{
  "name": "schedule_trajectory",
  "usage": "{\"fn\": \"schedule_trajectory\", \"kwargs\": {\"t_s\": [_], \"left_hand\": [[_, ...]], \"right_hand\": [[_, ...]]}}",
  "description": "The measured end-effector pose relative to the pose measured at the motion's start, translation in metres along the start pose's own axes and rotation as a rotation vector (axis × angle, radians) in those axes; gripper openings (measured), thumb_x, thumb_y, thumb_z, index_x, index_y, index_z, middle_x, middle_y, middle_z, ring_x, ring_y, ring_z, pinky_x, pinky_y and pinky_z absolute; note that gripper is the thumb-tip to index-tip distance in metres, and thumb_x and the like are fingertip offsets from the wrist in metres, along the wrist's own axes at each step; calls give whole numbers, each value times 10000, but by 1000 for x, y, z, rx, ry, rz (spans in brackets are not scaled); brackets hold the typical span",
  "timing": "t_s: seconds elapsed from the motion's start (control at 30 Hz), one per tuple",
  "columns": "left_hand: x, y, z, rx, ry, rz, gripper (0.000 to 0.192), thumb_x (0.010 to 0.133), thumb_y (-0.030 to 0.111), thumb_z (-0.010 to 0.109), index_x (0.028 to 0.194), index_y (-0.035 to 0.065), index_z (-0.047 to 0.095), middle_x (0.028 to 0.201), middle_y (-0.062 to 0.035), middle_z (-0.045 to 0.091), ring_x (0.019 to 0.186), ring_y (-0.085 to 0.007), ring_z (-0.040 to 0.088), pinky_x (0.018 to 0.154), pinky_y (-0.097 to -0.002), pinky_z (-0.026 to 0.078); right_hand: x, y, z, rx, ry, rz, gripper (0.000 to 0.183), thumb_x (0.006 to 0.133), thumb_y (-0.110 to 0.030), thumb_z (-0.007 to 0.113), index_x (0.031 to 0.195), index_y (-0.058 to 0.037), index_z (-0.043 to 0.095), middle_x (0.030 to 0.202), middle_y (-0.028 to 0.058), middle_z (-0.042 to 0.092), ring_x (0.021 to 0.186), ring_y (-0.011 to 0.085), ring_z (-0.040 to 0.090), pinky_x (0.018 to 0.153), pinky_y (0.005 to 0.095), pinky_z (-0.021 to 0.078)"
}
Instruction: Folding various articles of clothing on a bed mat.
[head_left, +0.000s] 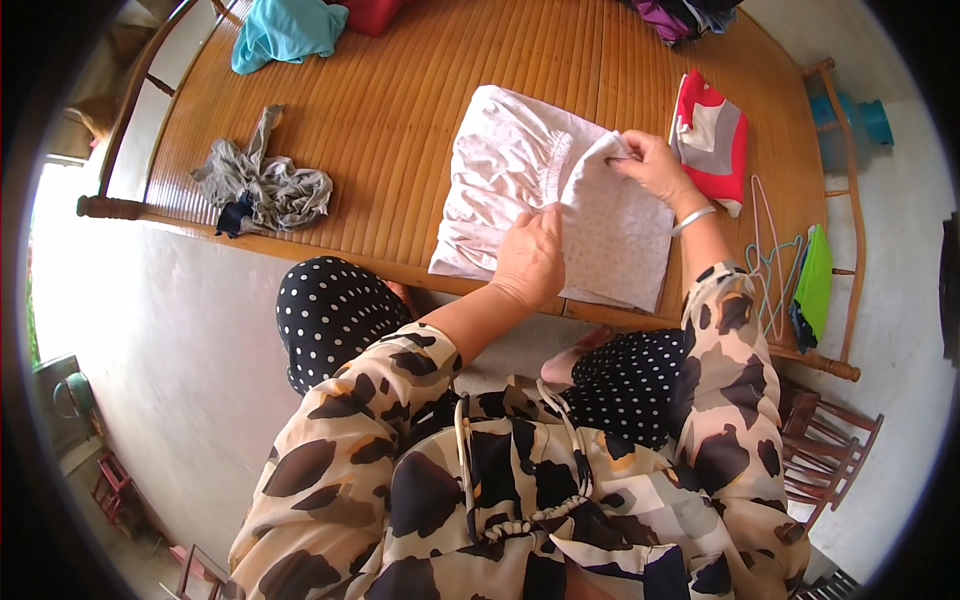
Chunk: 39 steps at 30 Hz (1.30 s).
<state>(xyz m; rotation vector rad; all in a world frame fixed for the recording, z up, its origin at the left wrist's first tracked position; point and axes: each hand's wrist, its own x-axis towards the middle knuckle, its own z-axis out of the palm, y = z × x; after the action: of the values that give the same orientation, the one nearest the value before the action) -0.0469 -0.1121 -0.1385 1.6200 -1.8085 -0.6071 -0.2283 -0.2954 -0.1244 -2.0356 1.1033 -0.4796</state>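
Note:
A pale, faintly patterned garment (495, 165) with a gathered elastic waistband lies folded in front of me on a bamboo-slat bed (390, 97). My left hand (531, 251) pinches the lower end of its waistband. With my right hand (652, 165), which wears a silver bangle, I grip a turned-up edge of the same cloth between thumb and fingers. A flat panel of the fabric spreads beneath and to the right of both hands, reaching the bed's front edge. Wrinkles run across its left half.
Left of the garment lies a crumpled grey garment (277, 187). Folded red, grey and white cloth (712, 142) is on the right, near clothes hangers (766, 255) and green cloth (814, 281). Turquoise cloth (289, 34) and a dark clothes pile (686, 19) lie farther back. Wooden rails (855, 225) bound the bed.

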Motion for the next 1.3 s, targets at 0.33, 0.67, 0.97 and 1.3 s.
{"fn": "schedule_trajectory", "kwargs": {"t_s": [0.33, 0.67, 0.97, 1.3], "left_hand": [[-6, 48, 8, -834, -268, -457, 198, 788, 104, 578, 887, -58, 522, 766, -208, 603, 692, -305, 594, 686, -363, 462], [-7, 0, 13, -902, -269, -759, 233, 820, -14, 494, 1046, -71, 504, 927, -99, 573, 743, -187, 603, 581, -273, 563], [-12, -15, 6, -778, -422, -702, 108, 812, -7, 523, 898, -66, 550, 770, -94, 611, 600, -165, 618, 547, -257, 533], [7, -23, -19, -516, -237, -543, 338, 749, 228, 629, 914, -63, 587, 696, -159, 638, 597, -235, 621, 624, -314, 490]], "right_hand": [[-21, -45, -70, 119, -159, 184, 191, 748, -76, 648, 911, 15, 608, 802, -1, 596, 728, 79, 544, 666, 225, 441], [-10, -46, 58, -352, 320, -247, 357, 758, -113, 609, 1088, -3, 527, 1082, 190, 553, 1003, 343, 525, 862, 390, 424], [-80, -21, 70, -477, 218, -108, 379, 777, -158, 592, 1131, -46, 516, 1218, 182, 448, 1147, 334, 411, 976, 433, 317], [-137, 41, 9, -379, 640, 448, 274, 756, -177, 665, 943, 6, 586, 721, 63, 597, 664, 195, 575, 617, 302, 472]]}}
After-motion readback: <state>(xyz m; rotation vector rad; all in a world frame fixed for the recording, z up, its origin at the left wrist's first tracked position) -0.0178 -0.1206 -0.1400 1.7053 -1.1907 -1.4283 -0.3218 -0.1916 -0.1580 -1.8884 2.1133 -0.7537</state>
